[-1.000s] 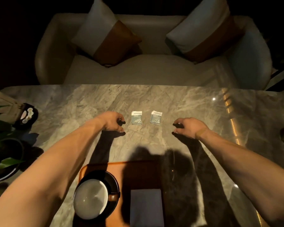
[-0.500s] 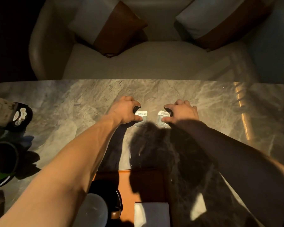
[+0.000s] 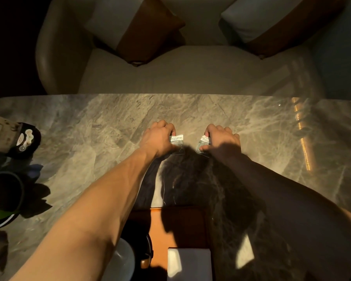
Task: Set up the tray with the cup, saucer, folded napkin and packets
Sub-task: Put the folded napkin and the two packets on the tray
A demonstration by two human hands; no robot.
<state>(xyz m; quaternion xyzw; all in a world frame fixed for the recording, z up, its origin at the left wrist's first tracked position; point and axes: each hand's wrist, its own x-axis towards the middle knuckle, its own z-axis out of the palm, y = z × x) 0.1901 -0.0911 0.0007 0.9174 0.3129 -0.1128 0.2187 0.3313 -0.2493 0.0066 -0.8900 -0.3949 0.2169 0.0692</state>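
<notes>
Two small pale packets lie side by side on the marble table, far from me. My left hand [image 3: 159, 138] pinches the left packet [image 3: 177, 139] by its edge. My right hand [image 3: 221, 138] pinches the right packet [image 3: 204, 141] the same way. Both packets look tilted up off the stone. Near me sits the orange tray [image 3: 170, 224]. On it a white folded napkin [image 3: 190, 262] lies at the right. A white cup [image 3: 124, 260] on a dark saucer [image 3: 149, 248] stands at the left, mostly hidden under my left forearm.
A cream sofa [image 3: 180, 72] with two white-and-brown cushions stands beyond the table's far edge. At the left edge are a black pot with green leaves [image 3: 2, 191] and a dark object with white shapes [image 3: 24, 138]. My shadow darkens the table's middle.
Both hands moved inward from beside the packets and closed their fingers on them. The view tilted forward, so the tray now sits lower in the frame.
</notes>
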